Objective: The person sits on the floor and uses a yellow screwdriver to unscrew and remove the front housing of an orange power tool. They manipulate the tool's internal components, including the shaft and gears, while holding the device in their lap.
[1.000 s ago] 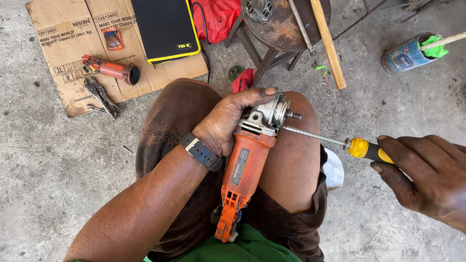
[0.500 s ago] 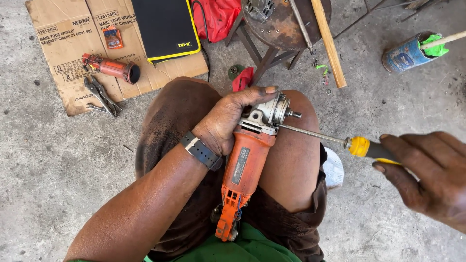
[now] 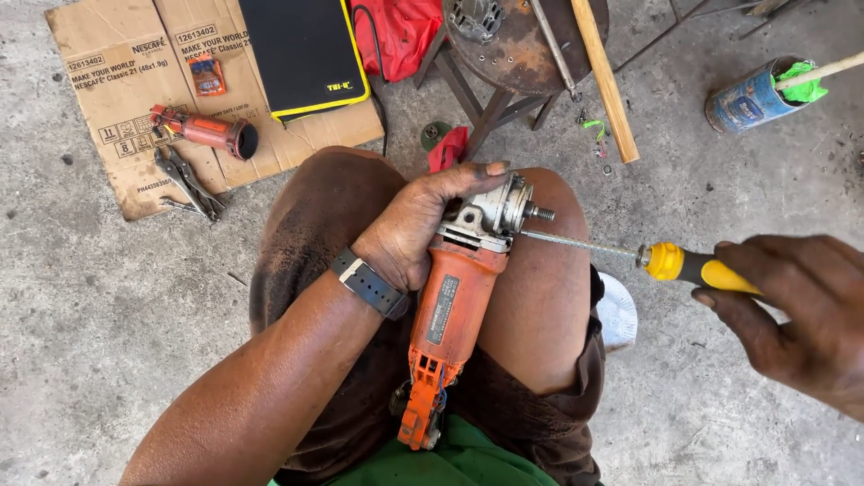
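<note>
One flattened cardboard sheet [image 3: 126,108] lies on the concrete floor [image 3: 108,306], far beyond the left fingertips. On it are one black pad with a yellow edge [image 3: 301,54], one small orange motor part [image 3: 205,131] and one orange packet [image 3: 208,76]; one pair of locking pliers [image 3: 189,183] lies at its edge. One rusty round stool [image 3: 517,49] stands past the left fingers, with one wooden stick [image 3: 605,79] across it and one red bag [image 3: 396,36] beside it. One blue can [image 3: 749,97] sits well beyond the right fingers.

One orange angle grinder [image 3: 454,306] rests along the person's lap between the knees, its grey metal head pointing away. The left hand [image 3: 416,229], with a dark watch on its wrist, is clenched over the head, fingers wrapped across the top. One screwdriver [image 3: 630,255] with a yellow and black handle is grasped in the right hand [image 3: 801,315], fingers closed round the handle. Its shaft tip meets the grinder head just below the threaded spindle, right beside the left fingertips.
</note>
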